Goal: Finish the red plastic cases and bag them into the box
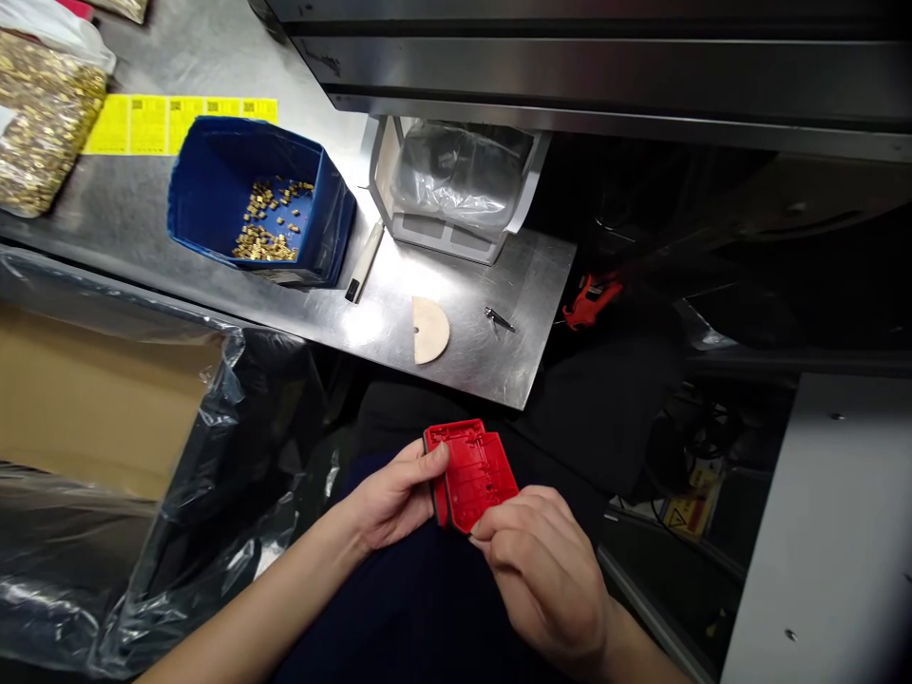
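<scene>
A red plastic housing with an open, ribbed inside and a dark edge strip is held above my lap. My left hand grips its left side, thumb over the rim and fingers underneath. The fingers of my right hand are curled and pinch the lower right corner of the housing. Whether a small item is also between those fingertips is hidden. On the metal table beyond lie a beige half-disc and a nail clipper.
A blue bin contains small brass pieces. Beside it are a white-handled tool and a grey bin with clear plastic bags. A bag of brass parts lies far left. A plastic-lined box stands left; red-handled pliers sit right.
</scene>
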### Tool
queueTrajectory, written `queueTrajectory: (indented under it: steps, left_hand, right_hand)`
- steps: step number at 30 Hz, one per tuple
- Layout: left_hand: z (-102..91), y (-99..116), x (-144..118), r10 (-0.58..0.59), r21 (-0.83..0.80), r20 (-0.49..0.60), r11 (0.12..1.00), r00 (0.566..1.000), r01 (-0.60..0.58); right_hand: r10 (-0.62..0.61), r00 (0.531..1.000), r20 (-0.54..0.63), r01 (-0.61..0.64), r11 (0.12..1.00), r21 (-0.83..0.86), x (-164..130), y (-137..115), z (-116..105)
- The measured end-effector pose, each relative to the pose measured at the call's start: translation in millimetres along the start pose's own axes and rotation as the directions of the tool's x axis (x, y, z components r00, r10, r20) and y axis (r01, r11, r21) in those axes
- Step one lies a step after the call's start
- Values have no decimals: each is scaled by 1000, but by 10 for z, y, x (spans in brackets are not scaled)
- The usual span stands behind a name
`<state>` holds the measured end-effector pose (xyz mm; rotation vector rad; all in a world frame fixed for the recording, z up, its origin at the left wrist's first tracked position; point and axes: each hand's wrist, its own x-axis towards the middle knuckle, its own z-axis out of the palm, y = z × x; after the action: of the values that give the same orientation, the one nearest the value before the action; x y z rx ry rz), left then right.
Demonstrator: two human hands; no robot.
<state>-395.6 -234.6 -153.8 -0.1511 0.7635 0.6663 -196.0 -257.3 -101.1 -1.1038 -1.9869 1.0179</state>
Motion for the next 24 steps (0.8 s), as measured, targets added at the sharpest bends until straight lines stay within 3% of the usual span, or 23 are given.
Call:
queueTrajectory:
  steps: [13,18,20,22,24]
  left_hand:
    - [49,30,-8,32,40,4,999,999,-32]
    - [15,28,15,-4,11,8,1000,1000,4]
    - [8,30,22,-21,12,-3,1000,1000,21]
    - [16,36,18,-26,32,-13,999,1000,26]
    - [40,43,3,-8,66,-17,998,1000,9]
  right_hand:
    - [-45,999,24,47,993,-105,29,-3,-3]
    - [-4,999,-49,-3,989,-145,-1,25,-49]
    - [85,992,-94,-95,990,-107,11,12,-102]
    - [309,950,-49,-310,950,-29,45,-23,-172]
    - [559,814,158,-571,820,38,95,-74,-241]
